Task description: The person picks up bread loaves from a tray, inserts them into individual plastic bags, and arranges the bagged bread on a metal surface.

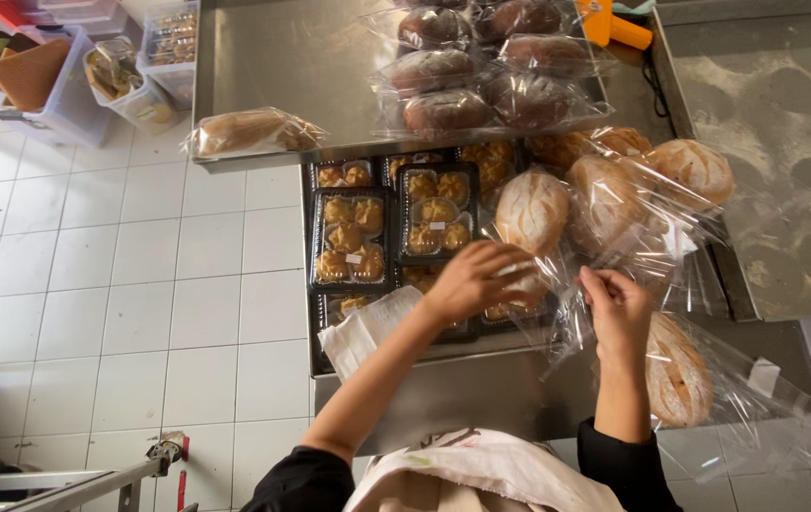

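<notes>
Below, black clamshell trays (350, 237) hold small pastries; both hands, left hand (472, 278) and right hand (617, 308), pinch a clear bag (557, 284) around a scored round loaf (532, 210), grip closed.

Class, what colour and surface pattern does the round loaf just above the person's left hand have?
Pale golden-brown round loaf with whitish scored leaf-like lines; head view.

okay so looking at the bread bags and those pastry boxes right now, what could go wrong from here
1. The bagged round loaf, whose bag neck the left hand and right hand are working, leans over the clear pastry boxes; it might slip onto them.
2. The bagged long loaf lies at the steel counter edge and could roll off onto the tiled floor.
</notes>
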